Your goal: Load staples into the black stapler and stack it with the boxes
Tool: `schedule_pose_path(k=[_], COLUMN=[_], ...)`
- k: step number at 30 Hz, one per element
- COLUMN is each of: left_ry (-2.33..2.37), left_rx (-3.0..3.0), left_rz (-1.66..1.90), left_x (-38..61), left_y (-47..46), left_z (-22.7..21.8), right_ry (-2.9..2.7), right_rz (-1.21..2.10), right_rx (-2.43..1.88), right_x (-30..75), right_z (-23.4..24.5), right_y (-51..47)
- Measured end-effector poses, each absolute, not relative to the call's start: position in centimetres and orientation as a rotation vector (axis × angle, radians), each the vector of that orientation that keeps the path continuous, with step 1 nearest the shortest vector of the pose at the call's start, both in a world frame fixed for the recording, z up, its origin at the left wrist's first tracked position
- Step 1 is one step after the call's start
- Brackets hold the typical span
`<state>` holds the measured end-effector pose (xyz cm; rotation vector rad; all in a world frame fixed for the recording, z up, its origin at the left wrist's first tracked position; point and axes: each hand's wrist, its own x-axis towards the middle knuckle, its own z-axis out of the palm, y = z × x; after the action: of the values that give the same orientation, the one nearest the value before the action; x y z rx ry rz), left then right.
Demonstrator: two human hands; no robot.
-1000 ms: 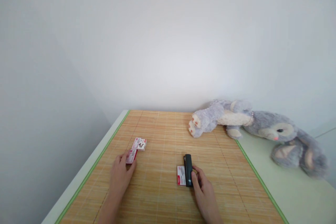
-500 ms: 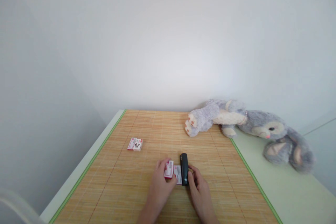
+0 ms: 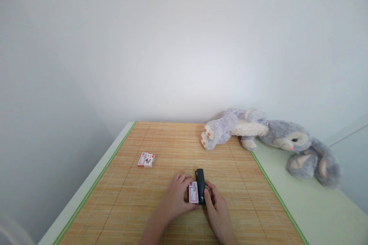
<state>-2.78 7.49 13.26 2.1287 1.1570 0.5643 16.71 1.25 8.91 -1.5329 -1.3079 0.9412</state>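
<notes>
A small white-and-pink staple box [image 3: 193, 192] lies against the left side of a black stapler [image 3: 200, 187]. My left hand [image 3: 178, 195] curls around that box, thumb at its near end and fingers at its far end. The second box beside the stapler is no longer visible and seems covered by the held one. My right hand [image 3: 217, 206] grips the stapler's right side near its close end, thumb resting along it. The stapler stands lengthwise on the mat, pointing away from me.
Two small boxes [image 3: 146, 160] touch each other at the left of the bamboo mat [image 3: 138, 206]. A grey plush rabbit [image 3: 250, 128] lies along the back right, its head over the pale table [image 3: 319, 206]. A white wall [image 3: 172, 46] rises behind.
My left hand has moved right with its box, bringing it over the box beside the stapler. My right hand keeps its grip on the stapler. The view has shifted slightly.
</notes>
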Motion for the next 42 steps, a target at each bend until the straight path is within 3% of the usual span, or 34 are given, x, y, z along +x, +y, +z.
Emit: schedule_pose_path(k=[6,13,20,25,34,42], left_ry=[1.239,1.829,1.937,2.045,1.200,1.044], left_rx=[2.163,1.973,2.006,1.923,2.085,2.076], left_rz=[0.640,0.973,0.846,1.008,0.733,0.637], left_x=[-2.5,-14.6,-21.6,-21.5,-4.3,-3.1], left_y=[7.0,12.4,16.0,13.3,5.5,7.1], left_z=[12.5,12.8,11.0,11.3,13.8,14.5], right_ry=[-1.312,-1.284,-1.277,-1.286,-1.264,-1.382], right_rz=[0.947,0.937,0.957,0.955,1.006,1.003], right_rx=[-1.547,-1.522,-1.539,-1.561,-1.526,-1.539], right_x=[16.6,16.6,16.6,16.7,16.4,17.0], right_z=[9.5,9.6,8.8,8.7,9.4,10.2], right_y=[1.0,0.9,1.0,1.1,1.3,1.3])
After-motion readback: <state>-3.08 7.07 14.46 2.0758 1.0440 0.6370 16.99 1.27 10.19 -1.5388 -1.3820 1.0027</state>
